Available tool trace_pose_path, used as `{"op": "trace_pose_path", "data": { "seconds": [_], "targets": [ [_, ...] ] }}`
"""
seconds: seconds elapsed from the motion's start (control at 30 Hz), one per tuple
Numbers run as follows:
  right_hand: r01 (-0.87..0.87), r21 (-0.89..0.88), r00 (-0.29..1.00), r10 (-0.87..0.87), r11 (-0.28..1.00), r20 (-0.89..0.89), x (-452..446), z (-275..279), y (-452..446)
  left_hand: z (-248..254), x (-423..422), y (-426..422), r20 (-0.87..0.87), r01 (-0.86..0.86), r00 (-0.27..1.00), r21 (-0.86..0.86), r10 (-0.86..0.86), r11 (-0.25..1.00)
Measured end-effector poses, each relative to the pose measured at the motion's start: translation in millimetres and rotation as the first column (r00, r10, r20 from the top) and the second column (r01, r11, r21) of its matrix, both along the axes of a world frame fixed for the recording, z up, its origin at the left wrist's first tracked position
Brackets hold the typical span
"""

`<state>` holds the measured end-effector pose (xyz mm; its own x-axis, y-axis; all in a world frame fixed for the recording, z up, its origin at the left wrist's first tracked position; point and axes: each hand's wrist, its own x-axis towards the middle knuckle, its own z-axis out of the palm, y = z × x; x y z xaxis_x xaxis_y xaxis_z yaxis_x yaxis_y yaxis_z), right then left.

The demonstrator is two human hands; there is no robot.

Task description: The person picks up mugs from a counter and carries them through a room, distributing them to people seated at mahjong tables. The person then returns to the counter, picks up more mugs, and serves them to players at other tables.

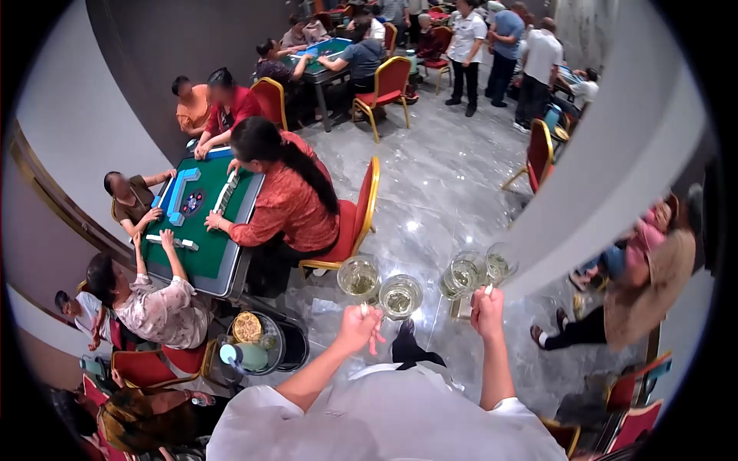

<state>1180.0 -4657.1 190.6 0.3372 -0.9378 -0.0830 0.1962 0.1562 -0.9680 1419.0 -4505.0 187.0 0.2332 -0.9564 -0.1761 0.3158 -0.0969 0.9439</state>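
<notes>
We had left hand [360,329] curled tight, holding two glass cups [358,278] just below frame's middle. We had right hand [487,311] curled tight too, holding more cups [466,272], lower right of middle.

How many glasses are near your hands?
4: first glass and second glass by the left hand; third glass and fourth glass by the right hand. Others may be hidden.

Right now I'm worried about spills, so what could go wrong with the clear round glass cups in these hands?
The clear round glass cups holding greenish leaves at the left hand look close together and might knock. A red, gold-framed chair appears near them in this view and could be bumped. A spill could make the shiny grey floor slippery.
</notes>
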Motion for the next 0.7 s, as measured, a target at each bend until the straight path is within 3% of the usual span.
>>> {"op": "trace_pose_path", "data": {
  "seconds": [0.07, 0.13, 0.17, 0.27, 0.37, 0.57, 0.7],
  "targets": [
    [-0.030, -0.020, 1.000, 0.030, 0.999, 0.001, 18, -5, -73, 2, 11, -59, -0.022, -0.028, 0.999, 0.004, 0.028, 1.000],
    [-0.014, -0.170, 0.998, 0.024, 0.985, 0.056, 35, -15, -142, 9, 22, -117, 0.031, -0.045, 0.999, 0.060, 0.043, 0.997],
    [-0.025, -0.103, 0.999, 0.029, 0.994, 0.043, 42, -13, -173, 7, 27, -148, 0.010, -0.075, 0.997, 0.021, 0.075, 0.997],
    [-0.015, -0.119, 0.997, 0.024, 0.993, 0.077, 69, -14, -268, 4, 49, -238, -0.035, -0.093, 0.995, -0.024, 0.092, 0.995],
    [0.003, -0.058, 1.000, -0.003, 0.998, -0.006, 92, -11, -348, -2, 74, -326, -0.003, -0.093, 0.996, -0.021, 0.093, 0.995],
    [0.015, -0.080, 0.999, -0.018, 0.997, -0.040, 118, -33, -516, -29, 134, -510, -0.013, 0.009, 1.000, -0.040, -0.010, 0.999],
    [0.028, -0.117, 0.999, -0.032, 0.993, -0.032, 127, -39, -620, -27, 163, -629, 0.032, 0.033, 0.999, 0.053, -0.035, 0.998]
  ]
}}
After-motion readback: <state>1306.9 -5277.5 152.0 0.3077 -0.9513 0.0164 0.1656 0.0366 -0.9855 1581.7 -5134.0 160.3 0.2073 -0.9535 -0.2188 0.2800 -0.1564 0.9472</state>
